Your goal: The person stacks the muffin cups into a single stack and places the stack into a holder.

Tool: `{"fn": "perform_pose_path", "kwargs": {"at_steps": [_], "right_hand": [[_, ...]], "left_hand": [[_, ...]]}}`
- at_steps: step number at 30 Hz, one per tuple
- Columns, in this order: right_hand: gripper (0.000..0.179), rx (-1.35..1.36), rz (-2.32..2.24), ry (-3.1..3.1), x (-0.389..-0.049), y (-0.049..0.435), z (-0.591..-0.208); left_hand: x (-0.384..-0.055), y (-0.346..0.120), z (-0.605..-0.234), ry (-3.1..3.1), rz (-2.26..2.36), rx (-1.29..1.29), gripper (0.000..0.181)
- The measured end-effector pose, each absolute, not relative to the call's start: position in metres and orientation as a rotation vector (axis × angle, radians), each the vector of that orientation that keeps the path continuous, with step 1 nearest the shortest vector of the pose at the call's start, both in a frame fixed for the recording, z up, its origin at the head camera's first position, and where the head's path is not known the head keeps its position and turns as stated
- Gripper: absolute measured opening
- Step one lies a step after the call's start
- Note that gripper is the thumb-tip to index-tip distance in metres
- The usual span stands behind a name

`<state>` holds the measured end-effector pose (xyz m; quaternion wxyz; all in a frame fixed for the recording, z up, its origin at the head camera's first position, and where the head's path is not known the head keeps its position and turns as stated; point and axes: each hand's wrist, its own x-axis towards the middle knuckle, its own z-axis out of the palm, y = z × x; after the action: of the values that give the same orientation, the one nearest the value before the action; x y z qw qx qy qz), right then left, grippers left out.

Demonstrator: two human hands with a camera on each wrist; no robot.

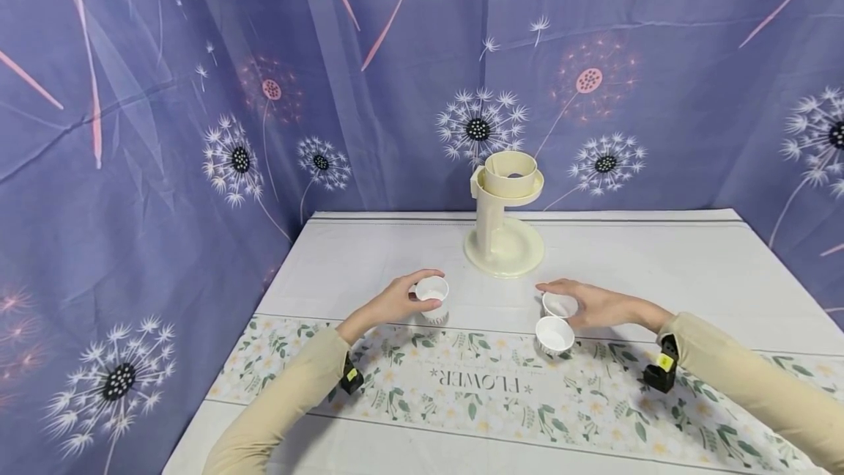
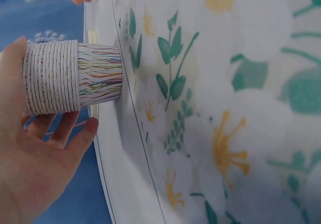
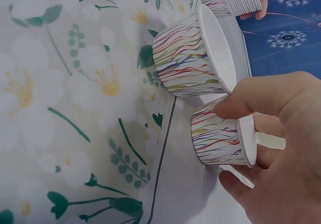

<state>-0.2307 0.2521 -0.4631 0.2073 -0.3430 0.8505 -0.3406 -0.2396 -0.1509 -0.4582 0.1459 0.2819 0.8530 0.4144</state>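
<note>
My left hand grips a stack of nested paper cups near their white rims, thumb on one side and fingers on the other. Wavy coloured lines cover the lowest cup of the stack, which stands upright on the table. To the right, my right hand holds a single paper cup between thumb and fingers, close to its rim. Another paper cup with the same striped print stands right beside it, nearer to me, next to the thumb tip. Both single cups are upright with white insides.
A cream plastic stand with a round base and a raised ring stands at the back of the table, between and beyond the hands. A floral runner crosses the white table. A blue dandelion-print curtain hangs behind and at the left.
</note>
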Motion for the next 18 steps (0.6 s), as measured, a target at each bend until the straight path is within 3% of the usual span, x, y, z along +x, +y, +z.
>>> {"fn": "perform_pose_path", "kwargs": {"at_steps": [8,18], "right_hand": [[0.066,-0.97,-0.915,2.473,-0.2363,0.2506,-0.4558],[0.062,-0.925,-0.944,2.597,-0.2373,0.2475,-0.4602]], "left_hand": [[-0.2449,-0.1531,-0.4654,2.479,1.198,0.843,0.062],[-0.2444,-0.1517,-0.4671,2.414,1.318,0.82,0.062]]}}
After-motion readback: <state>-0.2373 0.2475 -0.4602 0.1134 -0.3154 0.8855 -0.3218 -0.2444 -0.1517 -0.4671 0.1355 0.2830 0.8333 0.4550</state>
